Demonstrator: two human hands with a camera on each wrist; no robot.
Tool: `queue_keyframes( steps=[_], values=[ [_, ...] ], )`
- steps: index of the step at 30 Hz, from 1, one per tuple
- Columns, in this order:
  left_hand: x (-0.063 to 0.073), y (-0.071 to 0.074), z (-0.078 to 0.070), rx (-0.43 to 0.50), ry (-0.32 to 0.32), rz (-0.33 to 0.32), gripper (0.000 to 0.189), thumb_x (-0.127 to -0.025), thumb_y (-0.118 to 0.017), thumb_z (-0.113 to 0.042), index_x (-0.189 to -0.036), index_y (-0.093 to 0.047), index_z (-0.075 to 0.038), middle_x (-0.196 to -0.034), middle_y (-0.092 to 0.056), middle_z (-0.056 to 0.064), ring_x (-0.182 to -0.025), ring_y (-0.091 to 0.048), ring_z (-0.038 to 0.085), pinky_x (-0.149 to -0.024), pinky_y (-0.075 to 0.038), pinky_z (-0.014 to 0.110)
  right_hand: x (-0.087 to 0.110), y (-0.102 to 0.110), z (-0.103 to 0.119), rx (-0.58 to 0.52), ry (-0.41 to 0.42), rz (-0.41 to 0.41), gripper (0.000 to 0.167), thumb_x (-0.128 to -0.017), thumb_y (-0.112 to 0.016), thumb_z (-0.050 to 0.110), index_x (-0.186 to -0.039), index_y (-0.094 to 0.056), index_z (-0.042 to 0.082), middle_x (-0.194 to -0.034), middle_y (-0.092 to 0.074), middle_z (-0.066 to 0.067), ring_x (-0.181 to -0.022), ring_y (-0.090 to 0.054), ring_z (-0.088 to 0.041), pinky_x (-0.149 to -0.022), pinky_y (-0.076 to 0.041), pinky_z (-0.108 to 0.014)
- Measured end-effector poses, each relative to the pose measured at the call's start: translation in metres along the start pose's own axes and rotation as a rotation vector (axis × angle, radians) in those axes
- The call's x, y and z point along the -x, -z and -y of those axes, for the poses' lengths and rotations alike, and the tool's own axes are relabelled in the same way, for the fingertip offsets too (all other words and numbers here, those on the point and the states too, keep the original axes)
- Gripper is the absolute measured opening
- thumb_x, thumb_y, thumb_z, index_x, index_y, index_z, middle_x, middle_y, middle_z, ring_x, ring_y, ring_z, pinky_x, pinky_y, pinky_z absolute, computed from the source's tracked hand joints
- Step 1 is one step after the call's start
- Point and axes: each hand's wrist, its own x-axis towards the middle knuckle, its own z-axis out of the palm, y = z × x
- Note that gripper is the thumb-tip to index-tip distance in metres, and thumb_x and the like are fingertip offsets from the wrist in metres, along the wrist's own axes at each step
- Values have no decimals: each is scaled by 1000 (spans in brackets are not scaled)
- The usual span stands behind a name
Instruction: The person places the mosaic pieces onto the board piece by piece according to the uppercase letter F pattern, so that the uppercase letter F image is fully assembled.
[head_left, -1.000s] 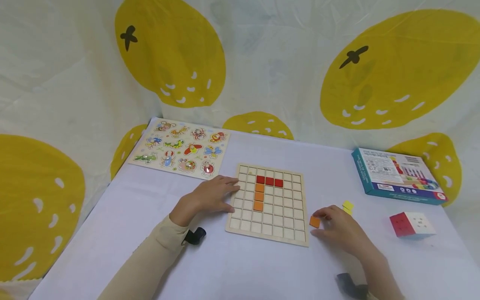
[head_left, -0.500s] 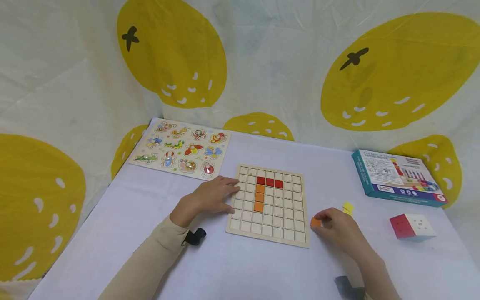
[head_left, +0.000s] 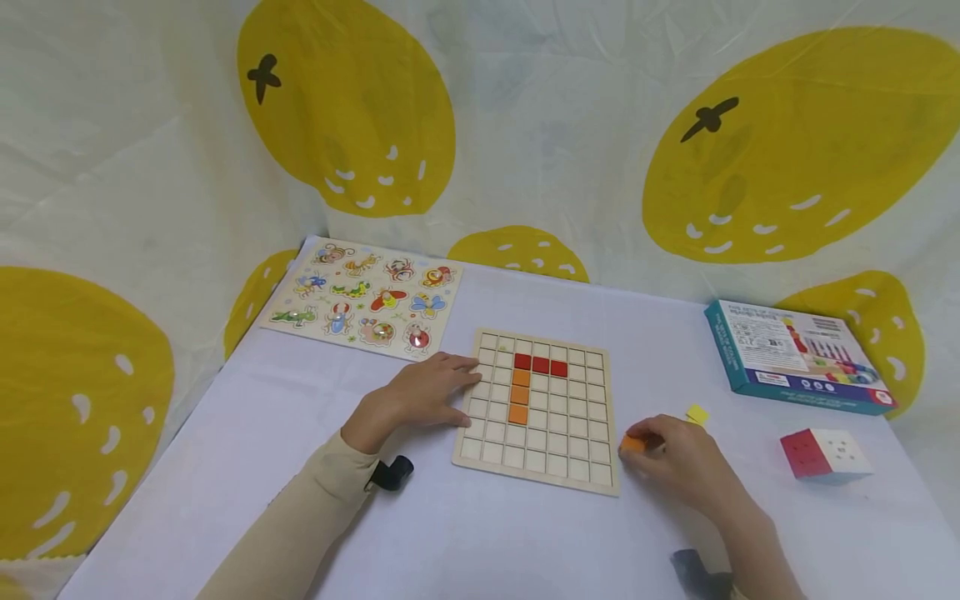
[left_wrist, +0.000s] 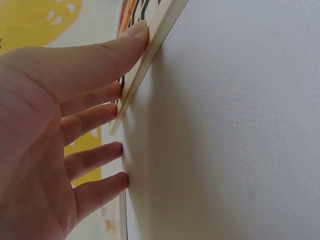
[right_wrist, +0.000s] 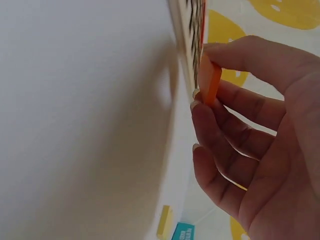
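A wooden grid board (head_left: pixel 540 481) lies mid-table, with several red tiles (head_left: pixel 540 365) in a row and several orange tiles (head_left: pixel 519 395) in a column below them. At its left edge rests my left hand (head_left: pixel 420 392); in the left wrist view the thumb (left_wrist: pixel 132 42) lies on the rim with the fingers extended. Just right of the board, my right hand (head_left: pixel 686 458) pinches a loose orange tile (right_wrist: pixel 210 80) between thumb and fingers. The tile stands tilted, close over the table. Behind that hand a yellow tile (head_left: pixel 698 413) shows, partly covered.
An insect peg puzzle (head_left: pixel 448 293) lies at the back left. To the right are a teal-edged toy box (head_left: pixel 798 358) and a red and white puzzle cube (head_left: pixel 825 454). A cloth printed with yellow fruit (head_left: pixel 352 108) hangs behind the table.
The right thumb and fingers have closed on the orange tile, which lay flat between them before and is now tilted. The left hand stays at the board's edge.
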Motion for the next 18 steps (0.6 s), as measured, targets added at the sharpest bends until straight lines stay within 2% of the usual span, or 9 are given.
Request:
queue_keyframes(
  steps=[3, 6, 11, 18],
  values=[
    [0, 0, 0, 0, 0, 0, 72, -87, -78, -46, -148, -55, -16, -164, -42, 2, -151, -39, 29, -117, -44, 49, 0, 3, 6, -21, 29, -15, 30, -85, -81, 28, -111, -76, 13, -100, -74, 2, -87, -62, -12, -71, -52, -18],
    [0, 0, 0, -3, 1, 1, 72, -87, -78, -46, -148, -55, -16, -164, -41, 2, -151, -39, 29, -117, -44, 49, -1, 7, 16, -52, 75, -31, 28, -86, -80, 23, -112, -76, 12, -100, -74, 2, -86, -61, -11, -69, -51, -16],
    [0, 1, 0, -4, -1, 1, 72, -87, -78, -46, -148, -55, -16, -164, -42, 2, -151, -39, 29, -117, -44, 50, -3, 4, 37, -81, 168, -56, 26, -85, -78, 14, -111, -77, 11, -100, -74, 3, -86, -63, -9, -75, -57, -20],
    [-1, 0, 1, -9, -5, -1, 72, -86, -78, -47, -148, -56, -16, -164, -42, 2, -151, -40, 29, -116, -45, 49, -13, -12, 71, -114, 269, -12, 22, -85, -79, 11, -107, -77, 14, -100, -75, 6, -89, -68, -9, -82, -61, -28]
  ],
)
